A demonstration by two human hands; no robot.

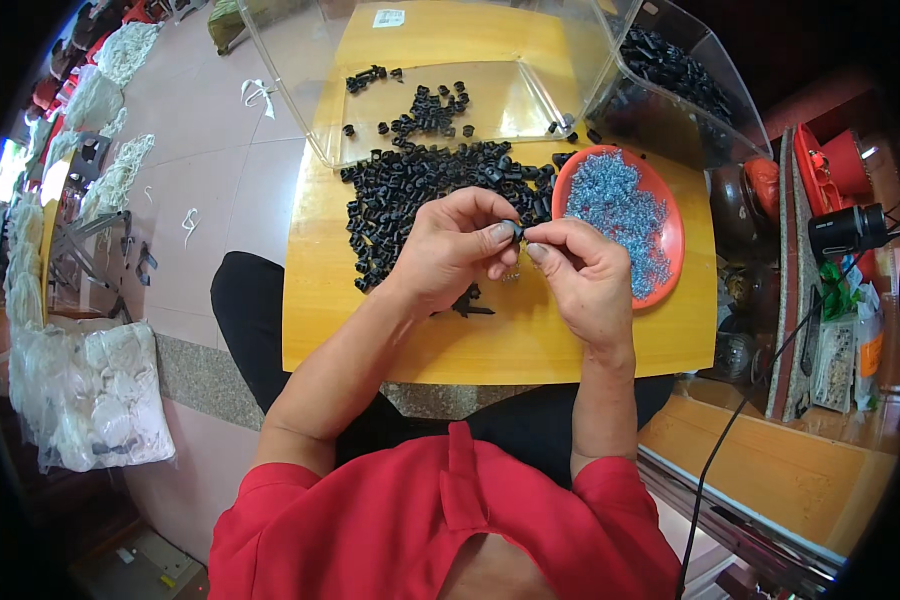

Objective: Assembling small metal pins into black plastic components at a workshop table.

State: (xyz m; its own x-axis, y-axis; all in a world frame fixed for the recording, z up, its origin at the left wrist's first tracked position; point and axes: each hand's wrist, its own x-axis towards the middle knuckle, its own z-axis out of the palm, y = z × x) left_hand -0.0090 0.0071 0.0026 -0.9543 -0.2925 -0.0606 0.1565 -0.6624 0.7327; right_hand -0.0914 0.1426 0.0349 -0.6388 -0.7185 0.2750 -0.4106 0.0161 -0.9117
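Over the yellow table [420, 350], my left hand [450, 245] pinches a small black plastic part [517, 232] between thumb and forefinger. My right hand [585, 275] meets it from the other side, its thumb and forefinger pressed together at the part; whether they hold a separate tiny piece is hidden. Beyond and beside my left hand spreads a heap of black plastic parts [400, 190]. Close to my right hand lies a round red plate [676, 240] filled with small silvery metal pieces [610, 200], which look like springs. A few black pieces [467, 302] lie below my left hand.
At the table's far side a clear plastic bin [320, 150] lies with several black parts in it. Another clear bin [740, 110] at the far right holds more black parts. A dark cable [715, 440] hangs on the right. White bundles [110, 400] sit on the floor at left.
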